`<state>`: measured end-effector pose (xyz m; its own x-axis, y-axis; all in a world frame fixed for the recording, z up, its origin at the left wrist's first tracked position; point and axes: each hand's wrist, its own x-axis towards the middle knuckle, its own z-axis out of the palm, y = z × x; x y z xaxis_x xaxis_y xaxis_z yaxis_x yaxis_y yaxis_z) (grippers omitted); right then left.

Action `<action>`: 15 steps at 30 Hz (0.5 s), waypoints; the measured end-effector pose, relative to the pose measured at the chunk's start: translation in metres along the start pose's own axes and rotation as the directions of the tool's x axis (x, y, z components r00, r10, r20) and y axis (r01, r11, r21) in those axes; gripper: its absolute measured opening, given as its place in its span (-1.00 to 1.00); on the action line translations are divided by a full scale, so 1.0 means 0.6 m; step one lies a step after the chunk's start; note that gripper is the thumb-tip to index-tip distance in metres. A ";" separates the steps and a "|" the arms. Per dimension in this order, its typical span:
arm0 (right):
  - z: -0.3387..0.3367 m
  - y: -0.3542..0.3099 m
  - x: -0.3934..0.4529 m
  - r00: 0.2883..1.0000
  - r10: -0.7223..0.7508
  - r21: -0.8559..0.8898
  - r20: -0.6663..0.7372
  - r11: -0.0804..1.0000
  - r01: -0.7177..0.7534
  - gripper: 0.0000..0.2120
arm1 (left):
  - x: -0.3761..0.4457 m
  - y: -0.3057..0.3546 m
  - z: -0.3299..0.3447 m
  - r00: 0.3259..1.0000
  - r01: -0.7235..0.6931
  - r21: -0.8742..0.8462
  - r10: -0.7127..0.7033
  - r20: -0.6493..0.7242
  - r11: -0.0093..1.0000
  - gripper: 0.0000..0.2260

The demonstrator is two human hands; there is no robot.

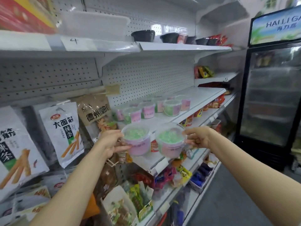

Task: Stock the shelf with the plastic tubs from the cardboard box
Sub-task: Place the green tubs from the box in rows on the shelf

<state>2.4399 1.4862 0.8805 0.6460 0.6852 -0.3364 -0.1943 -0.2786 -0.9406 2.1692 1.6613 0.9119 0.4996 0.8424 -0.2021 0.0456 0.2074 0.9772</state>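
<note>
On the far left I see snack bags hanging beside the shelf. My left hand has its fingers curled round one tub, and my right hand pinches a second tub just beside it, both held in the air before the shelf's front edge. More tubs stand in rows on the shelf, and a fridge stands at the far right.

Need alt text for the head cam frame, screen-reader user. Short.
A person holds two clear plastic tubs with pink labels and green contents, one in the left hand and one in the right hand, in front of a white shelf where a group of matching tubs already stands. Snack bags hang at left; a drinks fridge stands at right.
</note>
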 end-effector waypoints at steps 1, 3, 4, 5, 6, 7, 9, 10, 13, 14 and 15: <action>-0.007 -0.013 0.015 1.000 -0.009 -0.012 0.021 1.000 0.010 -0.73 | 0.012 0.003 0.012 1.000 0.001 -0.008 -0.001 -0.022 1.000 -0.66; -0.021 -0.036 0.049 0.998 -0.027 -0.035 0.063 0.999 0.029 -0.74 | 0.032 0.008 0.039 0.998 -0.001 -0.021 0.000 -0.059 1.000 -0.64; -0.028 -0.047 0.066 0.996 -0.033 -0.049 0.080 0.998 0.037 -0.74 | 0.042 0.009 0.053 0.997 -0.002 -0.025 0.000 -0.074 1.000 -0.66; -0.034 -0.057 0.082 0.995 -0.034 -0.062 0.096 0.997 0.040 -0.75 | 0.052 0.010 0.068 0.996 0.000 -0.025 -0.003 -0.090 1.000 -0.68; -0.041 -0.066 0.099 0.993 -0.031 -0.075 0.116 0.996 0.040 -0.77 | 0.062 0.011 0.081 0.994 0.004 -0.027 -0.007 -0.105 1.000 -0.70; -0.047 -0.074 0.114 0.991 -0.026 -0.083 0.134 0.996 0.037 -0.77 | 0.071 0.013 0.094 0.993 0.010 -0.034 -0.014 -0.121 0.999 -0.71; -0.059 -0.087 0.148 0.987 -0.022 -0.081 0.160 0.996 0.035 -0.80 | 0.090 0.014 0.115 0.988 0.024 -0.057 -0.032 -0.149 0.998 -0.72; -0.065 -0.092 0.167 0.985 -0.021 -0.079 0.173 0.996 0.035 -0.81 | 0.100 0.015 0.124 0.986 0.029 -0.065 -0.040 -0.165 0.997 -0.71; -0.076 -0.108 0.220 0.979 -0.017 -0.077 0.205 0.996 0.033 -0.75 | 0.125 0.021 0.145 0.975 0.033 -0.058 -0.045 -0.219 0.998 -0.70; -0.079 -0.113 0.238 0.976 -0.014 -0.077 0.218 0.997 0.031 -0.71 | 0.133 0.023 0.151 0.971 0.029 -0.057 -0.042 -0.236 0.998 -0.71; -0.080 -0.120 0.255 0.974 -0.011 -0.078 0.228 0.996 0.030 -0.69 | 0.141 0.026 0.156 0.967 0.023 -0.059 -0.038 -0.250 0.998 -0.72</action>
<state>2.5882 1.5791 0.8989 0.4628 0.8236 -0.3277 -0.1167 -0.3099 -0.9436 2.2929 1.6890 0.9161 0.2650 0.9317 -0.2486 0.0059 0.2563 0.9666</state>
